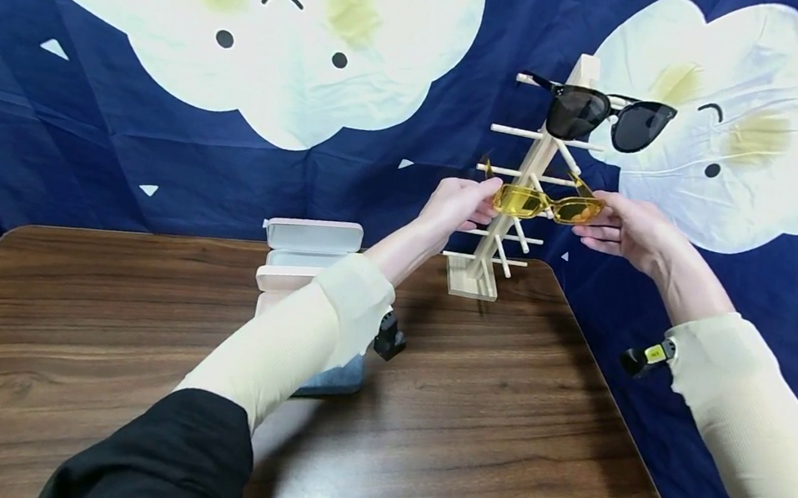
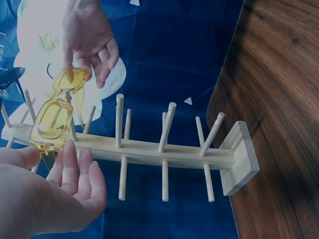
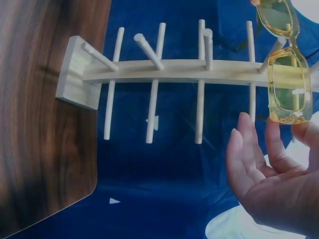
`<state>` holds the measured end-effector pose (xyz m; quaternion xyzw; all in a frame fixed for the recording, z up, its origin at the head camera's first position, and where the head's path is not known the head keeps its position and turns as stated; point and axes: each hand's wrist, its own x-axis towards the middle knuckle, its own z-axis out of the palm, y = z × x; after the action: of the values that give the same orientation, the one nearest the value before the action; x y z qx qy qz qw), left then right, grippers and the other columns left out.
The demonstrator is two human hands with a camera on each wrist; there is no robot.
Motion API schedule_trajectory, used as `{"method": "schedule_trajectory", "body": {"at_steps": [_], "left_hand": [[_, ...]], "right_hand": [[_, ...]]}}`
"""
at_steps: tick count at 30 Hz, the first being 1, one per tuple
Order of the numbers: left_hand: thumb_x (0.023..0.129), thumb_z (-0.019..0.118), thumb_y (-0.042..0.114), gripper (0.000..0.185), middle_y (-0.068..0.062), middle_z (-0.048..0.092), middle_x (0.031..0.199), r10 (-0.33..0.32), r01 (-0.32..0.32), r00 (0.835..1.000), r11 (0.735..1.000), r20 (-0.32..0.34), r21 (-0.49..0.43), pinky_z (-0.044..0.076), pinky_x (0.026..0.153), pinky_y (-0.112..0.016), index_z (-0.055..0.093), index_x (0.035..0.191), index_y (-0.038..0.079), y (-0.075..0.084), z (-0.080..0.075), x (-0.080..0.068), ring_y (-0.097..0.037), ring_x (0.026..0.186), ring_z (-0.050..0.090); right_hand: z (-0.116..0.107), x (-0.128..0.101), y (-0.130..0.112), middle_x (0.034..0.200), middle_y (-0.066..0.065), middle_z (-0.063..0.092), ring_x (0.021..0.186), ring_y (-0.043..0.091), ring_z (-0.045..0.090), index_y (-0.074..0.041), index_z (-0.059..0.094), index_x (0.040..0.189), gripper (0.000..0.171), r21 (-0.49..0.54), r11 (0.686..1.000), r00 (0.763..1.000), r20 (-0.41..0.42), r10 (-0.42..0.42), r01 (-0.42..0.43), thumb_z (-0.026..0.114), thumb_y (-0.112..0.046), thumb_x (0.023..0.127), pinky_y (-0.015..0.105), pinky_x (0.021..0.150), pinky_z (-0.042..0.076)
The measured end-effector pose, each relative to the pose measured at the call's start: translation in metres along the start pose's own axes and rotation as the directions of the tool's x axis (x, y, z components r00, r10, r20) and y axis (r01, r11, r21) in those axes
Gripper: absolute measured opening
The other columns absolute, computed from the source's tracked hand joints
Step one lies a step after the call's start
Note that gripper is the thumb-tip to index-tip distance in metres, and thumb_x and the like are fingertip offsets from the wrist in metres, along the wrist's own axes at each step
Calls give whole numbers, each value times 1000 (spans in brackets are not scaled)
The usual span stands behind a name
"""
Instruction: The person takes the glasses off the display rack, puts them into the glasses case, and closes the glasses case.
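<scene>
staged recording set, dark blue cloud-print backdrop (image 1: 391, 197) hung behind a wooden table (image 1: 496, 430), wooden eyewear rack (image 1: 518, 206)

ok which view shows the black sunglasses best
The head view: the black sunglasses show whole, both lenses, on the wooden rack's top pegs. The left wrist view catches only a dark sliver at its left edge; the right wrist view shows none.

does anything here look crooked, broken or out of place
Nothing stands out. The wooden rack stands upright on the table, black sunglasses sit level near its top, and the left hand and right hand hold the yellow glasses level at it.
</scene>
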<state>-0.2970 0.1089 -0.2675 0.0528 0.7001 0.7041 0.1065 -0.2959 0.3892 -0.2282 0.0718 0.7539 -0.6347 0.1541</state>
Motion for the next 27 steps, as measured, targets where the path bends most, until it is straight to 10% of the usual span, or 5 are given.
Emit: {"method": "schedule_trajectory", "body": {"at_steps": [27], "left_hand": [[103,60,35,37,-22,75,113,64,-68,993,997,96,33,56,81,-26,72,119,4,4,-12,-30,-18,90,74]], "right_hand": [[9,-42,5,86,-1,79,76,12,77,-19,70,96,19,121,988,995,0,-96,95,58,-30,106,25,74,63]]}}
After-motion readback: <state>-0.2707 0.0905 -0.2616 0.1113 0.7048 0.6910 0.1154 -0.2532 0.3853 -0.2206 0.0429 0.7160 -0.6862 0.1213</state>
